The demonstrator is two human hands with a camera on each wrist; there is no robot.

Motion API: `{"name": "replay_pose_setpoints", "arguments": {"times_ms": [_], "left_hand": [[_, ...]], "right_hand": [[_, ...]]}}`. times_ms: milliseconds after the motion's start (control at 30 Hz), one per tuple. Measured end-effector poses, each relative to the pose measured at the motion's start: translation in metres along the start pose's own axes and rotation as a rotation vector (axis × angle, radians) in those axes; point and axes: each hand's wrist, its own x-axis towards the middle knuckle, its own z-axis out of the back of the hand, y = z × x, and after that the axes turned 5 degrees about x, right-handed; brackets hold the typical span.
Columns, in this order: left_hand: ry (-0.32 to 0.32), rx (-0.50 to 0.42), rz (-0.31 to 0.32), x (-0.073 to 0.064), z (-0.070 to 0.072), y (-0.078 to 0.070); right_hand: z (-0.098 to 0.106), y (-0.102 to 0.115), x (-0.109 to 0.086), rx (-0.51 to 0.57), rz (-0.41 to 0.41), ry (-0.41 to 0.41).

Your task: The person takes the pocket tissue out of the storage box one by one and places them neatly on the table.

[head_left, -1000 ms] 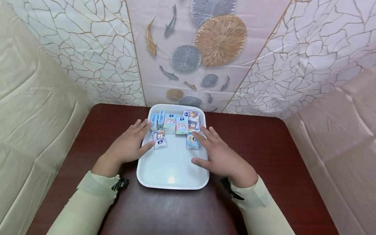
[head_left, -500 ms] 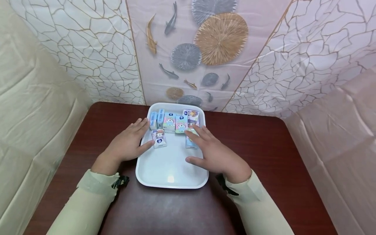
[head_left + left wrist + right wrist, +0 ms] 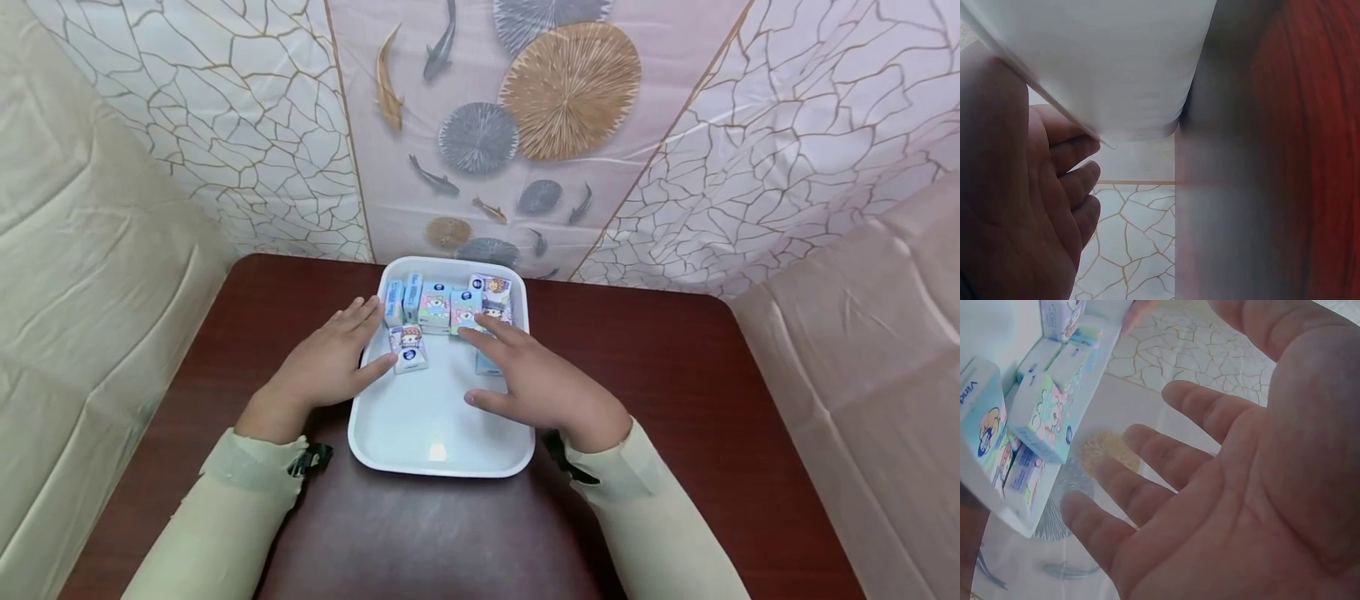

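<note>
A white tray (image 3: 438, 417) holds several small pastel tissue packs with cartoon animals, grouped toward its far end. My left hand (image 3: 322, 358) lies along the tray's left rim, its thumb reaching over the edge beside a purple-white pack (image 3: 409, 350). From below, the left wrist view shows the fingers (image 3: 1082, 181) at the tray's rim. My right hand (image 3: 543, 379) is over the tray's right side, fingers spread and nothing in them. It partly hides a blue pack (image 3: 487, 367) and overlaps a pink-blue pack (image 3: 465, 307). In the right wrist view the palm (image 3: 1229, 506) faces the camera.
The tray sits on a dark red-brown wooden table (image 3: 660, 358). Behind the table hangs a patterned cloth (image 3: 480, 208) with fish and round motifs. Beige cloth walls (image 3: 97, 275) close in both sides. Two blue packs (image 3: 402, 300) stand on edge at the tray's far left.
My right hand has moved left and a little away from me, from the right rim to over the tray, covering more of the blue pack. My left hand stays at the left rim.
</note>
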Motion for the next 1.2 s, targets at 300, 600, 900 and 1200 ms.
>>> {"name": "replay_pose_setpoints", "arguments": {"times_ms": [300, 600, 900, 1200], "left_hand": [[-0.011, -0.014, 0.006, 0.001, -0.002, 0.0], [-0.014, -0.006, 0.007, 0.002, -0.005, 0.005], [0.002, 0.0, 0.011, 0.001, -0.006, 0.005], [0.009, -0.001, 0.005, 0.002, -0.006, 0.005]], "right_hand": [[-0.001, 0.009, 0.019, 0.015, 0.015, 0.038], [-0.007, 0.013, 0.04, -0.029, 0.027, 0.033], [-0.016, 0.013, 0.058, -0.018, 0.008, 0.04], [-0.021, 0.015, 0.077, 0.0, -0.064, 0.106]]}}
